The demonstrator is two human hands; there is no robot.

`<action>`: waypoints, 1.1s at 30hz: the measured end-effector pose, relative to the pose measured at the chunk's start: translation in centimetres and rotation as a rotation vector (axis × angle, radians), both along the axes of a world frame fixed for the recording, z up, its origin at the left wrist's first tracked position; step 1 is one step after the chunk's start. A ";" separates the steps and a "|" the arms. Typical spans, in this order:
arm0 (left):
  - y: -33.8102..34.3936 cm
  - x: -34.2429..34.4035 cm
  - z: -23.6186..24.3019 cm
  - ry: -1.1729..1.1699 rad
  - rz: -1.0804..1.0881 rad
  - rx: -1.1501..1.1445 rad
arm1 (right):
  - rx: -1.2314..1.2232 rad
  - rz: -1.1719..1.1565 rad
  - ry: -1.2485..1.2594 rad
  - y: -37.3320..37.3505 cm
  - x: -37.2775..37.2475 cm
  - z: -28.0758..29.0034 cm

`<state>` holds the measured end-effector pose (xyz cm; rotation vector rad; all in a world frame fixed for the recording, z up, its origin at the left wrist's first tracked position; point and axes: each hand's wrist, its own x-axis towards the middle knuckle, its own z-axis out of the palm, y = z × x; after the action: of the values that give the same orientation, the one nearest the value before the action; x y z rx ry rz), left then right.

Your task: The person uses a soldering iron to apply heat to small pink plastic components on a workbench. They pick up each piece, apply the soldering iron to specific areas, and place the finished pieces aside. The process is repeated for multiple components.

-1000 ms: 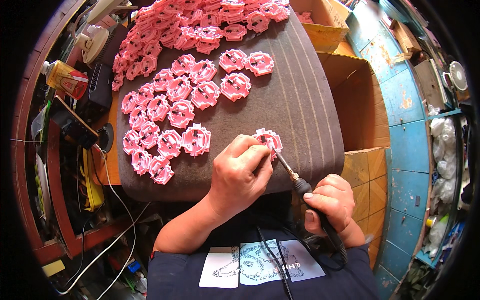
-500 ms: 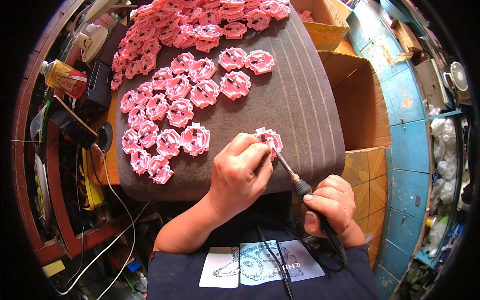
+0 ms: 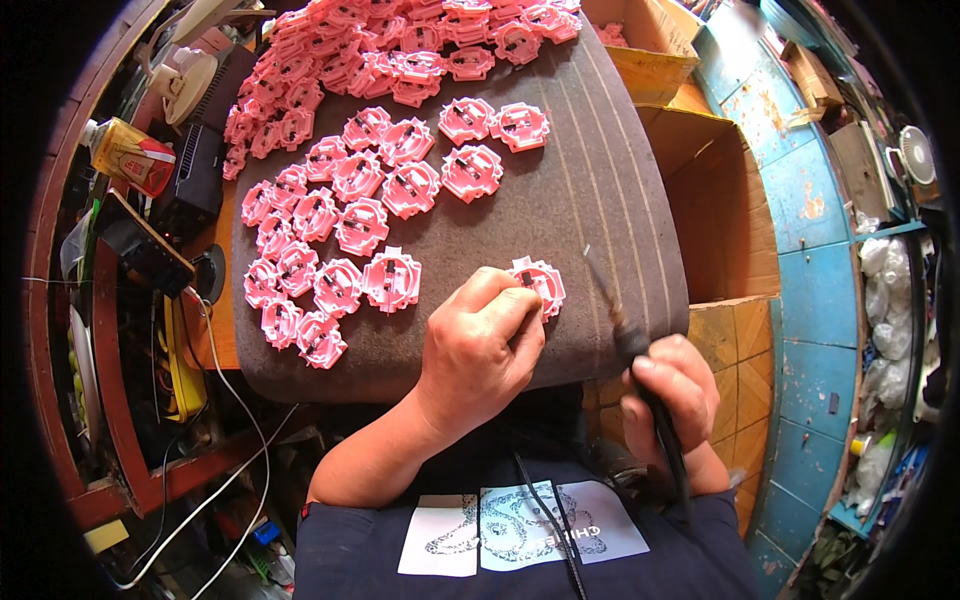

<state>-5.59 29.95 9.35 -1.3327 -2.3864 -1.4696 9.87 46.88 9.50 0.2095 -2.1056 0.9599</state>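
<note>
A single pink plastic part [image 3: 542,287] with small dark pieces in it lies on the board near its front edge. At its left side is my left hand [image 3: 478,335], thumb and fingers pinched together; whatever they pinch is too small or hidden to make out. My right hand [image 3: 672,398] is closed around the black handle of a soldering iron [image 3: 633,345]. Blurred by motion, the iron points up and to the left, its tip right of the pink part and apart from it. More pink parts [image 3: 410,187] with dark inserts lie in loose rows to the left.
A heap of pink parts [image 3: 390,50] covers the far end of the dark board [image 3: 590,180]. Cardboard boxes [image 3: 715,200] stand to the right. On the left are a bottle [image 3: 135,157], a black box [image 3: 192,180] and a white cable [image 3: 230,380].
The soldering iron has come away from the pink part, swinging right and upward with my right hand. My left hand stays pinched in the same place.
</note>
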 end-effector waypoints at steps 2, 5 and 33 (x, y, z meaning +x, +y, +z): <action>0.0 0.0 0.0 -0.001 -0.001 0.000 | -0.003 -0.050 -0.012 0.0 -1.1 -0.3; 0.0 0.0 0.0 -0.005 0.001 -0.003 | 0.020 -0.023 -0.083 0.7 -2.4 -0.9; 0.1 -0.1 -0.2 0.010 0.003 0.034 | 0.158 0.102 -0.272 5.0 -15.0 0.6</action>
<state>-5.64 30.00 9.15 -1.3260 -2.3449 -1.4924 -5.13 51.91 10.09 0.2822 -2.4440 0.9240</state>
